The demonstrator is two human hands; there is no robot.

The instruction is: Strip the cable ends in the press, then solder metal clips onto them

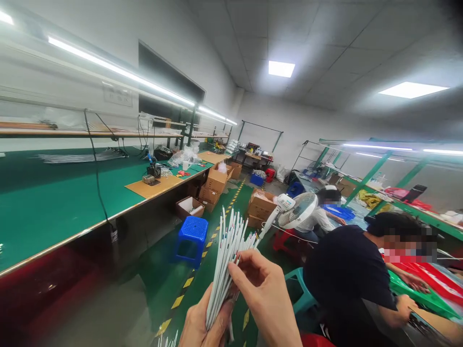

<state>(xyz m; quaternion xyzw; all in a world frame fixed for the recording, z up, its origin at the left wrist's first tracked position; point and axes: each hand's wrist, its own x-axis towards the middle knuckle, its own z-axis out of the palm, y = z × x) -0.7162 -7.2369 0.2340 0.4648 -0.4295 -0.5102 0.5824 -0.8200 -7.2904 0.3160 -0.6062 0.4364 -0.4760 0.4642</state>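
Sorting bundle of white wires (227, 260), mid-step.
Left hand (202, 327) clamped round base; right hand (264, 294) fingers pinching tips, likely separating one next.

1. Long green workbench (54, 202) along left wall; black cable hangs over its edge.
2. Blue plastic stool (192, 239) on green floor beside bench.
3. Cardboard boxes (217, 179) stacked further down the aisle.
4. White fan (297, 210), tilted, near two seated people (349, 270) at the right-hand table.
5. Ceiling light panels (281, 69) lit.
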